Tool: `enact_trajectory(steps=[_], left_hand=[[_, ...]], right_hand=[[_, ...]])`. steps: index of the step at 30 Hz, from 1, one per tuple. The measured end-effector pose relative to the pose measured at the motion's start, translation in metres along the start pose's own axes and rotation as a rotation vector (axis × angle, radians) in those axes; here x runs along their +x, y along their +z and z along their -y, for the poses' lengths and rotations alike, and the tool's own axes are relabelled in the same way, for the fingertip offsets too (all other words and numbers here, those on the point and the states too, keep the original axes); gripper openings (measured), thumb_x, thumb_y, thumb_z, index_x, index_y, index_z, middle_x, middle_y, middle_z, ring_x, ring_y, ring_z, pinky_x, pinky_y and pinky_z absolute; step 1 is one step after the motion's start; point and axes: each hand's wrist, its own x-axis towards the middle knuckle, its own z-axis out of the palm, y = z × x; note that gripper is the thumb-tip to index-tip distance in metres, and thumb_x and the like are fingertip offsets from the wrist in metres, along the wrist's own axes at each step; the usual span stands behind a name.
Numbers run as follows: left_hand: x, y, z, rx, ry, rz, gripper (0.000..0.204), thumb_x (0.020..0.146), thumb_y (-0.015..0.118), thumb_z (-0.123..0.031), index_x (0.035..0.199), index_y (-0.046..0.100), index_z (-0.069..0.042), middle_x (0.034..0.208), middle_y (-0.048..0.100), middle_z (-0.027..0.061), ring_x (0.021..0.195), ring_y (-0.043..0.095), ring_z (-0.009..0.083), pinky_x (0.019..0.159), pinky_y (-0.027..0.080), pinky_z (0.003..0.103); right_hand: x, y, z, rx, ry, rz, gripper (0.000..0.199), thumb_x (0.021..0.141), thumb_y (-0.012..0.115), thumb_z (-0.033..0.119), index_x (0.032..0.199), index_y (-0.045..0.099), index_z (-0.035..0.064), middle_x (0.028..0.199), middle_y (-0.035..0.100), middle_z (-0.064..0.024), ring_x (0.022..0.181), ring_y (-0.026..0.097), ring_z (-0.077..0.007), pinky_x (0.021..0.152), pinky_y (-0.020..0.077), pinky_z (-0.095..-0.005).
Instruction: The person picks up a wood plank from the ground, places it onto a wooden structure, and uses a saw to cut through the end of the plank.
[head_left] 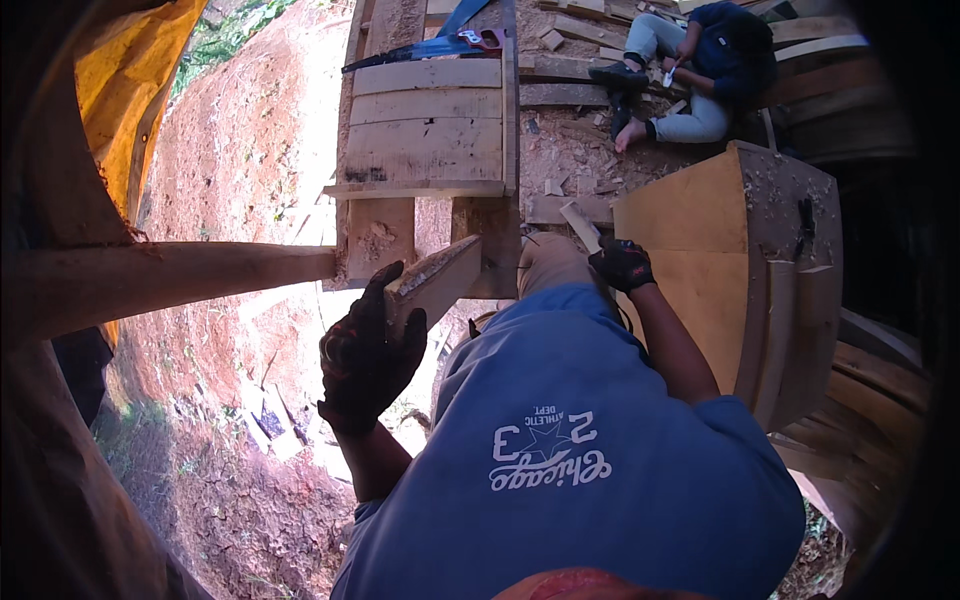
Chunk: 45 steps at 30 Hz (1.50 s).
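Observation:
My left hand (372, 350), in a dark work glove, grips the near end of a short wooden board (440, 278). The thumb lies along one side and the fingers along the other. The board's far end reaches the near edge of a wooden workbench (425, 150). On my right side, my right hand (622, 266), gloved too, is closed around the lower end of a pale flat wooden piece (580, 226) beside my knee. Its far end points up and left; the part inside the hand is hidden.
A handsaw (425, 50) with a red handle lies at the bench's far end. A large wooden box-like piece (690, 260) stands at my right. Beyond it, another person (705, 70) sits among planks and wood chips. A round pole (180, 280) runs to the bench from the left.

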Motion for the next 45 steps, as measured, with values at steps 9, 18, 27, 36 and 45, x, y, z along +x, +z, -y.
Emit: enact_trajectory(steps=[9, 18, 27, 36, 45], left_hand=[[-0.018, 0.012, 0.006, -0.306, -0.381, -0.086, 0.051, 0.101, 0.065, -0.029, 0.148, 0.054, -0.015, 0.127, 0.072, 0.0230, 0.117, 0.071, 0.0424, 0.098, 0.058, 0.049], [0.003, 0.018, 0.012, -0.387, -0.453, -0.152, 0.054, 0.103, 0.063, -0.040, 0.150, 0.054, -0.016, 0.133, 0.070, 0.0222, 0.124, 0.067, 0.0422, 0.102, 0.053, 0.049], [0.029, 0.015, -0.005, -0.318, -0.551, -0.149, 0.050, 0.105, 0.062, -0.029, 0.149, 0.049, -0.009, 0.128, 0.070, 0.0254, 0.119, 0.070, 0.0436, 0.097, 0.057, 0.051], [0.061, 0.017, -0.047, -0.330, -0.933, -0.212, 0.049, 0.103, 0.062, -0.026, 0.148, 0.054, -0.009, 0.138, 0.066, 0.0190, 0.126, 0.066, 0.0342, 0.107, 0.050, 0.046], [0.072, 0.033, -0.064, -0.253, -1.122, -0.253, 0.063, 0.102, 0.064, -0.026, 0.153, 0.046, 0.005, 0.145, 0.060, 0.0236, 0.135, 0.057, 0.0322, 0.117, 0.041, 0.045]], right_hand=[[0.053, -0.029, 0.070, 0.045, -0.326, -0.268, 0.050, 0.095, 0.061, 0.052, 0.123, 0.070, 0.0111, 0.122, 0.074, -0.0166, 0.115, 0.068, -0.0402, 0.098, 0.0528, -0.0521], [0.086, -0.082, 0.101, 0.121, -0.398, -0.406, 0.043, 0.094, 0.067, 0.048, 0.119, 0.074, 0.0133, 0.120, 0.075, -0.0168, 0.113, 0.070, -0.0389, 0.097, 0.0543, -0.0501], [0.245, -0.201, 0.066, 0.115, -0.495, -0.572, 0.039, 0.098, 0.067, 0.041, 0.125, 0.073, 0.0125, 0.119, 0.076, -0.0165, 0.112, 0.072, -0.0365, 0.096, 0.0560, -0.0451], [0.514, -0.318, 0.154, -0.035, -0.343, -0.219, 0.060, 0.088, 0.070, 0.060, 0.123, 0.078, 0.0116, 0.134, 0.071, -0.0185, 0.126, 0.066, -0.0387, 0.108, 0.0511, -0.0480], [0.551, -0.312, 0.221, -0.368, -0.323, -0.091, 0.072, 0.076, 0.081, 0.062, 0.120, 0.078, 0.0045, 0.129, 0.074, -0.0184, 0.122, 0.070, -0.0334, 0.102, 0.0560, -0.0454]])
